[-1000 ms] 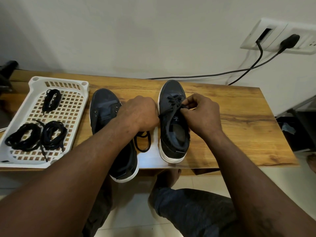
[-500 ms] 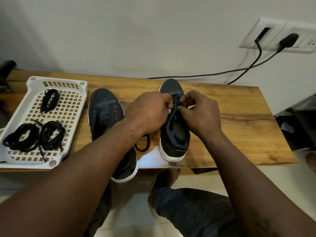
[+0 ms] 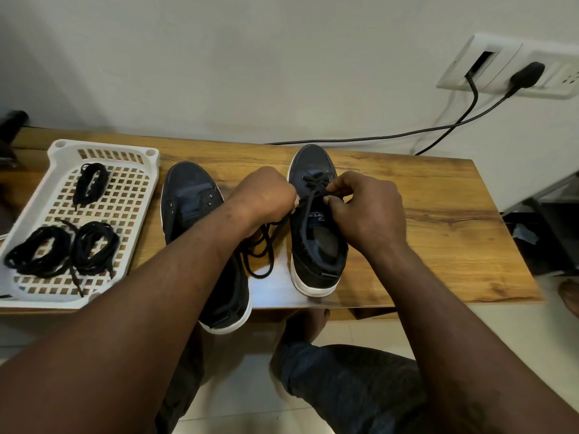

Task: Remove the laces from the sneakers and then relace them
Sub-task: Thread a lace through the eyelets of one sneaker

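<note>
One wide-angle camera, worn on the head, looks forward and down from just above the near edge of the surface (image 3: 438, 220). It sits close in: the wall (image 3: 250, 57) fills the far top, the person's legs (image 3: 344, 386) the near bottom.

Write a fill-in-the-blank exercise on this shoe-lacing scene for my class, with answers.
The left hand and right hand both hold the ____ of the right sneaker.
The white tray holds ____ bundles of black laces.
The visible eyelets of the left sneaker are ____.
Both sneakers stand on a ____ table.
Answers: lace, three, empty, wooden.
</note>
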`<control>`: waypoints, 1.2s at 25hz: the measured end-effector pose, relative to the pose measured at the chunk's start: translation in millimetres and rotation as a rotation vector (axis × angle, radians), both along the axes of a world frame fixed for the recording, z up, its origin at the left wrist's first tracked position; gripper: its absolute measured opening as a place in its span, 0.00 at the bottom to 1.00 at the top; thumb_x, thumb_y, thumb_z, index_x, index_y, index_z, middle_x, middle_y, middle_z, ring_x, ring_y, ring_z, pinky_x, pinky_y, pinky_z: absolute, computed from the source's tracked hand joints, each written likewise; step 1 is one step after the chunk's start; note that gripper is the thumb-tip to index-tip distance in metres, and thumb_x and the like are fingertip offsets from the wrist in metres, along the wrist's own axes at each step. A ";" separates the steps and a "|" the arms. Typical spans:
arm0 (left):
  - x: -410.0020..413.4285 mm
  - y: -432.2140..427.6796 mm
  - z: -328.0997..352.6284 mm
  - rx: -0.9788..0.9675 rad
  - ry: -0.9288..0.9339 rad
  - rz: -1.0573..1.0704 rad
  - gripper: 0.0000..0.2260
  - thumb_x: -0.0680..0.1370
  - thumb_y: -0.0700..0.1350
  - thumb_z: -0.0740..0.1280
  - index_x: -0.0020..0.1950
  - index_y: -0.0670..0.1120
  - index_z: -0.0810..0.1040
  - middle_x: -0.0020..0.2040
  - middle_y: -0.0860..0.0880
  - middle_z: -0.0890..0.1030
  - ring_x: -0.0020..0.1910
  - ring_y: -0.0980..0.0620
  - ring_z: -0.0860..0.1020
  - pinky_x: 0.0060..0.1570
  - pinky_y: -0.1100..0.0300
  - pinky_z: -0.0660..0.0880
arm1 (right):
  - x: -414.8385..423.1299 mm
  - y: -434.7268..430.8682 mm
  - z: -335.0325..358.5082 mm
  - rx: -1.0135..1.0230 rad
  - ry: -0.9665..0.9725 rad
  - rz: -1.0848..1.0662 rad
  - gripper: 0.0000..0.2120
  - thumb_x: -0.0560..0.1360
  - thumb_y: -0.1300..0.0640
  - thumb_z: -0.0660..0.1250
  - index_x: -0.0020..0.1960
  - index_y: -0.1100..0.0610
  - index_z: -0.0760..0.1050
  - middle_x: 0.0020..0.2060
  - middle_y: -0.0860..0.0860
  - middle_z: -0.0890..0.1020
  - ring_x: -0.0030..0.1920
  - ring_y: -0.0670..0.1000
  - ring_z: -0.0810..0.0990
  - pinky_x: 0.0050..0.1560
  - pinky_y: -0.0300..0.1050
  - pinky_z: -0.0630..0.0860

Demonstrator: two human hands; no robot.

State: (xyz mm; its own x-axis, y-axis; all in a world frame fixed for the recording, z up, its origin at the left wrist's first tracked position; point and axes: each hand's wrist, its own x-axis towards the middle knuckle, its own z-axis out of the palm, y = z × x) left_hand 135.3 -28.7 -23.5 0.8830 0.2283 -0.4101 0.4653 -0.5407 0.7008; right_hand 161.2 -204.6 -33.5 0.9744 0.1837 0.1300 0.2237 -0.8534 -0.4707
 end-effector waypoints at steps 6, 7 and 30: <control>-7.5 2.6 -1.2 -0.074 -0.133 -0.047 0.09 0.79 0.36 0.67 0.47 0.50 0.80 0.42 0.52 0.82 0.41 0.53 0.79 0.38 0.59 0.74 | 1.1 0.9 -6.5 -0.006 -0.069 0.108 0.09 0.75 0.53 0.75 0.54 0.44 0.82 0.52 0.44 0.84 0.49 0.50 0.82 0.47 0.49 0.79; -7.4 3.4 -3.6 -0.012 -0.158 -0.094 0.09 0.79 0.37 0.68 0.47 0.53 0.80 0.43 0.53 0.82 0.43 0.52 0.80 0.40 0.58 0.74 | 1.8 0.7 -7.3 -0.014 -0.070 0.116 0.09 0.75 0.53 0.75 0.54 0.43 0.82 0.52 0.44 0.83 0.48 0.50 0.81 0.46 0.49 0.79; -4.6 -12.0 8.7 -0.315 0.117 0.154 0.08 0.81 0.41 0.65 0.42 0.46 0.79 0.35 0.49 0.77 0.34 0.51 0.73 0.37 0.59 0.67 | 4.4 -1.2 -9.2 0.023 -0.064 0.152 0.05 0.75 0.54 0.77 0.51 0.47 0.85 0.46 0.46 0.84 0.46 0.47 0.81 0.47 0.44 0.77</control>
